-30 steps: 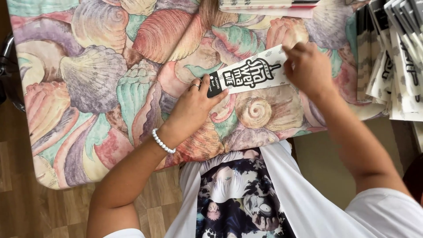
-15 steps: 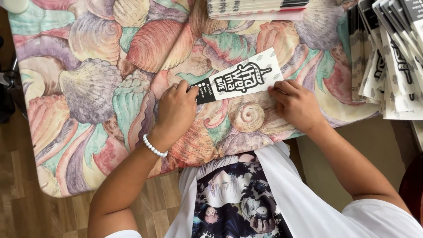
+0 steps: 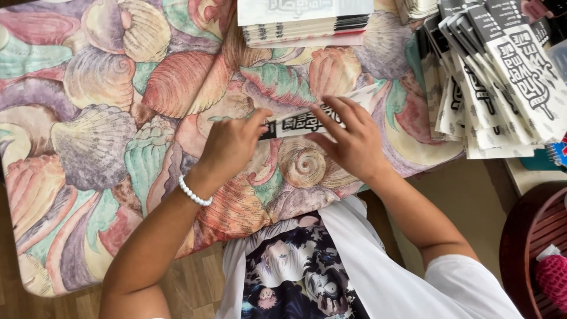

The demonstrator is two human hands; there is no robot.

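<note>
Paper-thin white printed strip [image 3: 310,120]: light, floppy, easily creased; best pinched at edges. Left hand [image 3: 231,145] pinching its dark end, right hand [image 3: 348,139] pressing flat, fingers open.

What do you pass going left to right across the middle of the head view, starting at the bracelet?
Bracelet → left hand → paper strip → right hand → fanned strips

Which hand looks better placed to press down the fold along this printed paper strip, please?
Probably the right hand: its fingers lie flat across the middle of the paper strip, while the left hand only pinches the strip's dark end.
</note>
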